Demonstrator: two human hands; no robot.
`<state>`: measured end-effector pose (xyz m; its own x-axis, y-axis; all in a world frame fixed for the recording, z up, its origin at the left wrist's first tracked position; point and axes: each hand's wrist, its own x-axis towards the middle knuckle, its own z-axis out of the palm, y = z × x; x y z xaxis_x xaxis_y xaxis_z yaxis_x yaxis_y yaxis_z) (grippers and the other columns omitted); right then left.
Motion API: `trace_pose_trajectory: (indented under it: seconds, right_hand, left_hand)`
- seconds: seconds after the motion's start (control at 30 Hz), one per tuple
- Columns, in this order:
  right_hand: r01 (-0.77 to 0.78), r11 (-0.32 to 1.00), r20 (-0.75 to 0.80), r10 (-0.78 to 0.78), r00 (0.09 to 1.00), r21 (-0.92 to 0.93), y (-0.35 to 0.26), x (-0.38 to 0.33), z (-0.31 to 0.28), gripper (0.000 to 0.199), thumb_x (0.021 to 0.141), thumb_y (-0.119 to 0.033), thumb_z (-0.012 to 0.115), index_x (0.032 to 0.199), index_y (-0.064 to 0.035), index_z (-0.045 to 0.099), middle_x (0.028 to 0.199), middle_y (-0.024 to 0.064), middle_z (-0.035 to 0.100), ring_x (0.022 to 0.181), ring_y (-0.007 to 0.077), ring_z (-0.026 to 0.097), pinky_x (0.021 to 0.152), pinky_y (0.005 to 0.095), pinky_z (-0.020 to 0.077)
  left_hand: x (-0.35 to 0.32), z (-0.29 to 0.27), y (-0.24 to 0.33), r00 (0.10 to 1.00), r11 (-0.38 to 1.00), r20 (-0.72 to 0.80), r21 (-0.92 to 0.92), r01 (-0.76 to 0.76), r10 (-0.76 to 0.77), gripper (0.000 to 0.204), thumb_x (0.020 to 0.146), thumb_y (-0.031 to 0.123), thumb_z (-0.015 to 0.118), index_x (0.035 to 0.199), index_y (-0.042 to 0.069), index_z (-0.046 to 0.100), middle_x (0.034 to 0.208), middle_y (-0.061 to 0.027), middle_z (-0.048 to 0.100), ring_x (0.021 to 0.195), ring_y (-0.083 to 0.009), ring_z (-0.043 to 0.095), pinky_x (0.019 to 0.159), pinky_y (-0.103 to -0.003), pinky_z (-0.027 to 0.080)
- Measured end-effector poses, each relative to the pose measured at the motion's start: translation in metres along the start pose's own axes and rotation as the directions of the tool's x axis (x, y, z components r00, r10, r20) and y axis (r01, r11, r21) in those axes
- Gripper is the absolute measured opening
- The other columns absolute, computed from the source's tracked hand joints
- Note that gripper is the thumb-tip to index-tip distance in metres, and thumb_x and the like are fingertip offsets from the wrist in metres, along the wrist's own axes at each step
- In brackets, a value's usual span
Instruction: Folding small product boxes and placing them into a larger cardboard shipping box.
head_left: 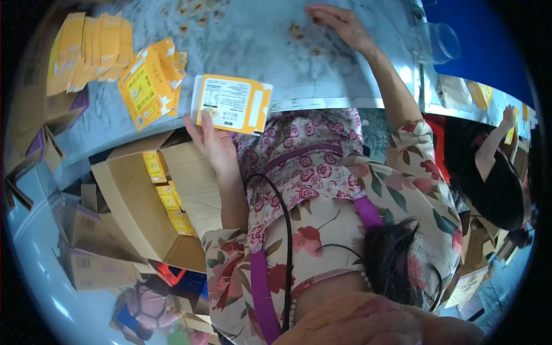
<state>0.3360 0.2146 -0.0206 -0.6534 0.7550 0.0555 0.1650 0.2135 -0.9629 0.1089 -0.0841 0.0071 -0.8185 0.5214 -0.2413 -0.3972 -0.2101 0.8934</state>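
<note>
My left hand (217, 148) is at the near edge of the table, its fingers against the lower left of a flat yellow-and-white carton (230, 103). The carton lies tilted over the table edge, its printed white panel facing up. Part of my grip is hidden beneath it. My right hand (339, 26) is far up over the table, fingers stretched out and holding nothing I can see. Left of the carton, a few flat yellow cartons (146, 86) lie loosely overlapped. Beyond them stands a row of folded yellow cartons (95, 49).
A marbled grey table (247, 34) with rusty spots spans the top. Below its edge, an open cardboard box (135, 207) holds several yellow boxes (167, 195). A clear plastic jar (434, 43) is at the right. Another person's arm (489, 146) shows farther right.
</note>
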Motion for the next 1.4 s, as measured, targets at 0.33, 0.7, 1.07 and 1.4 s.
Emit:
trace_pose_trajectory:
  seconds: [0.33,0.7,1.07,1.4]
  right_hand:
    - [-0.095,0.993,-0.363,0.062,0.93,-0.075,-0.006,-0.069,-0.025,0.033,0.085,-0.024,0.067,0.115,-0.0099,0.066,0.118,0.0089,0.064,0.107,0.024,0.06,0.089,0.0313,0.0481]
    - [0.262,0.602,-0.022,-0.421,0.907,-0.754,-0.025,-0.04,0.026,0.06,0.076,-0.053,0.069,0.126,-0.022,0.058,0.14,0.009,0.046,0.131,0.0306,0.039,0.108,0.0499,0.0304]
    - [0.394,0.495,0.273,-0.301,0.914,-0.774,-0.014,-0.036,0.009,0.031,0.082,-0.03,0.067,0.111,-0.0177,0.066,0.127,0.0077,0.058,0.118,0.0303,0.052,0.1,0.0479,0.0402]
    - [0.297,0.592,-0.038,-0.486,0.873,-0.75,-0.015,0.139,0.184,0.046,0.076,-0.048,0.066,0.106,-0.0121,0.067,0.122,0.0109,0.06,0.109,0.0332,0.055,0.097,0.0443,0.0395]
  left_hand:
    - [0.01,-0.006,-0.012,1.0,0.988,0.024,-0.156,0.004,0.0,0.078,0.092,0.005,0.058,0.145,0.006,0.001,0.137,-0.0254,0.038,0.121,-0.0369,0.047,0.101,-0.057,0.041]
    - [0.004,-0.012,-0.01,0.998,0.998,0.018,-0.04,0.053,-0.052,0.086,0.091,0.003,0.059,0.146,0.005,-0.006,0.132,-0.0254,0.044,0.115,-0.0346,0.053,0.096,-0.057,0.045]
    - [0.005,-0.014,-0.001,0.999,1.0,-0.031,-0.023,0.005,-0.006,0.063,0.092,0.006,0.058,0.143,0.001,0.021,0.128,-0.018,0.046,0.114,-0.027,0.053,0.09,-0.045,0.05]
    - [-0.004,-0.002,-0.007,0.999,0.998,-0.047,0.063,0.01,-0.007,0.062,0.093,0.005,0.055,0.144,0.004,0.02,0.133,-0.0129,0.038,0.117,-0.0236,0.049,0.093,-0.039,0.048]
